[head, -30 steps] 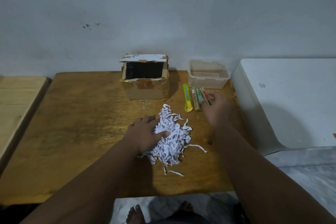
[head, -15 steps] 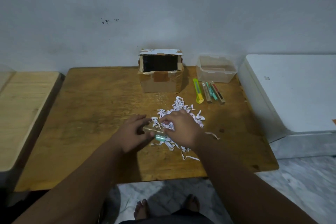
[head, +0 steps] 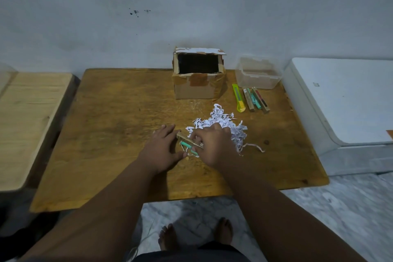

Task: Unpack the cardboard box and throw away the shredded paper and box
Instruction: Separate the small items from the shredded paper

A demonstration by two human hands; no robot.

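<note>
An open cardboard box (head: 196,87) with torn tape stands at the far edge of the wooden table (head: 110,134), its inside dark. White shredded paper (head: 225,127) lies in a heap in front of it. At the heap's left edge my right hand (head: 212,147) pinches a slim brown packet with a green pen-like item (head: 189,144). My left hand (head: 163,151) lies flat beside it, fingers straight, touching the packet's end.
Right of the box lie a yellow-green utility knife (head: 238,97) and several slim packets (head: 256,100), with a clear plastic container (head: 258,75) behind them. A white appliance (head: 344,100) flanks the table's right, a pale wooden bench (head: 27,117) its left. My bare feet show below.
My right hand came back from the packets at the right to the paper heap and took hold of a packet there. My left hand slid off the paper to its left side.
</note>
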